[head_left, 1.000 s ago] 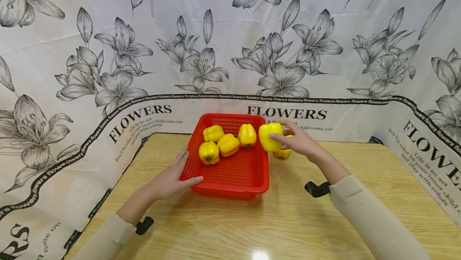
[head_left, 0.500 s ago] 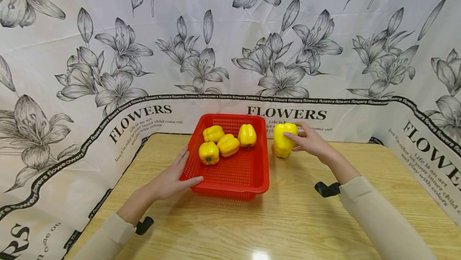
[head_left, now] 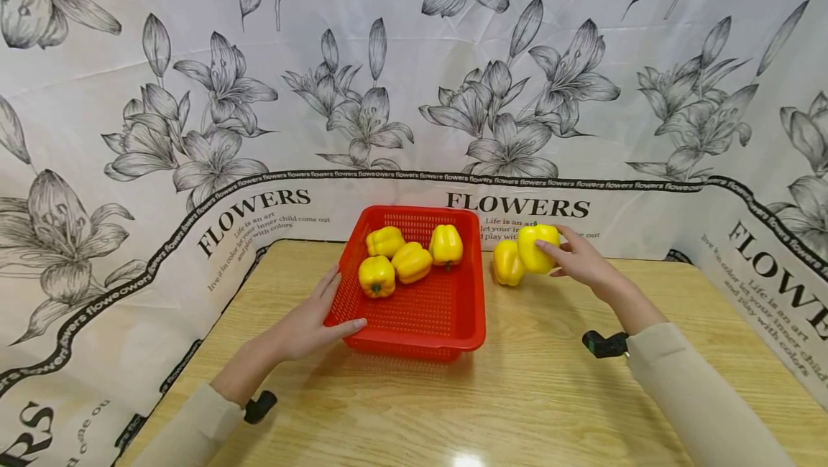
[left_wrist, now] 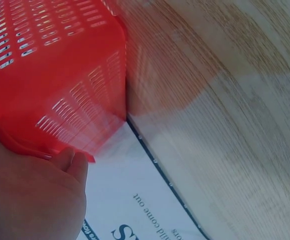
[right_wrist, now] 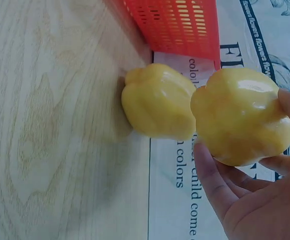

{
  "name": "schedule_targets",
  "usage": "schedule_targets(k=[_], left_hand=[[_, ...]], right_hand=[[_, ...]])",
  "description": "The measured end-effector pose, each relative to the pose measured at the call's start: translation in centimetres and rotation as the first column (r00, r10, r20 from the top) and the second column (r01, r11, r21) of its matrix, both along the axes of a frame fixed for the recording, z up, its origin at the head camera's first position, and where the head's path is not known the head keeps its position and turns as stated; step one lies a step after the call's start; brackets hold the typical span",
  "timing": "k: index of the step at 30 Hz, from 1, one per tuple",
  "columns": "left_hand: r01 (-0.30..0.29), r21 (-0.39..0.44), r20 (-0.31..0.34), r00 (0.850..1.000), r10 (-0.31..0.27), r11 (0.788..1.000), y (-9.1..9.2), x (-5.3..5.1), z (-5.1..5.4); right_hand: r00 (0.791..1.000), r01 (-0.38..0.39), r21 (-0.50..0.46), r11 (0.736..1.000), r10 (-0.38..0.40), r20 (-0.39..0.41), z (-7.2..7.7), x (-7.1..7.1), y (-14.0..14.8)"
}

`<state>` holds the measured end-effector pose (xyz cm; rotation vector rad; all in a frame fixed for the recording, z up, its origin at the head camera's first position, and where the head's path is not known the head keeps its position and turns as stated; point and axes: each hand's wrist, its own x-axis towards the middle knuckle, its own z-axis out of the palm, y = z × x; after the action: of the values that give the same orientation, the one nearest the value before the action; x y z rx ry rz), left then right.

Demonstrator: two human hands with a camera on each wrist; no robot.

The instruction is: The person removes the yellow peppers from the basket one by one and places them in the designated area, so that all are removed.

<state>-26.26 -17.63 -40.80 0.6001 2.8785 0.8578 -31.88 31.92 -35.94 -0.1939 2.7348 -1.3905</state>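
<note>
My right hand [head_left: 578,259] grips a yellow bell pepper [head_left: 535,248] between thumb and fingers, held above the table. Just left of it a second yellow bell pepper [head_left: 507,263] stands on the table, beside the basket; the right wrist view shows that standing pepper [right_wrist: 157,101] behind the held pepper [right_wrist: 242,117]. A red plastic basket [head_left: 446,330] holds several yellow bell peppers [head_left: 412,262] toward its back and left. Against the basket's left side and near corner rests my left hand [head_left: 307,323], fingers extended and thumb spread over the rim.
A light wood table [head_left: 388,417] carries the basket. Floral fabric [head_left: 394,129] with printed lettering hangs behind and along both sides. A black wrist device [head_left: 604,344] sits by the right sleeve, another wrist device [head_left: 261,407] by the left.
My right hand has carried its pepper to the right, away from the basket's right edge and past the standing pepper, which now shows more fully. The left hand and basket have stayed put.
</note>
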Motion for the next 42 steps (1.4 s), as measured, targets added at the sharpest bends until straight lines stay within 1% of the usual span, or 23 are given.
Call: schedule_targets(k=[8, 15, 20, 25, 30, 35, 42], left_hand=[[0.001, -0.008, -0.014, 1.000, -0.001, 1.000, 0.0, 0.3, 0.0], [0.002, 0.007, -0.005, 1.000, -0.002, 1.000, 0.1, 0.4, -0.1], [0.004, 0.003, -0.005, 1.000, -0.004, 1.000, 0.0, 0.3, -0.2], [-0.003, 0.001, -0.005, 1.000, 0.003, 1.000, 0.0, 0.3, -0.3], [-0.008, 0.006, -0.002, 1.000, 0.008, 1.000, -0.1, 0.3, -0.3], [-0.011, 0.005, 0.003, 1.000, 0.011, 1.000, -0.2, 0.2, -0.3], [-0.009, -0.009, 0.001, 1.000, 0.009, 1.000, -0.1, 0.0, -0.1]], right_hand=[[1.000, 0.010, -0.016, 1.000, -0.010, 0.004, -0.9, -0.2, 1.2], [0.999, 0.042, -0.051, 0.998, -0.041, 0.034, -2.0, -0.5, 2.5], [0.997, 0.058, -0.046, 0.997, -0.055, 0.056, -2.7, -0.9, 3.2], [0.997, 0.055, -0.061, 0.997, -0.051, 0.065, -3.2, -1.2, 3.6], [0.997, 0.051, -0.074, 0.996, -0.047, 0.060, -4.3, -1.7, 4.0], [0.996, 0.060, -0.069, 0.996, -0.055, 0.063, -5.0, -2.0, 4.3], [0.993, 0.069, -0.035, 0.997, -0.066, 0.100, -5.8, -2.1, 4.7]])
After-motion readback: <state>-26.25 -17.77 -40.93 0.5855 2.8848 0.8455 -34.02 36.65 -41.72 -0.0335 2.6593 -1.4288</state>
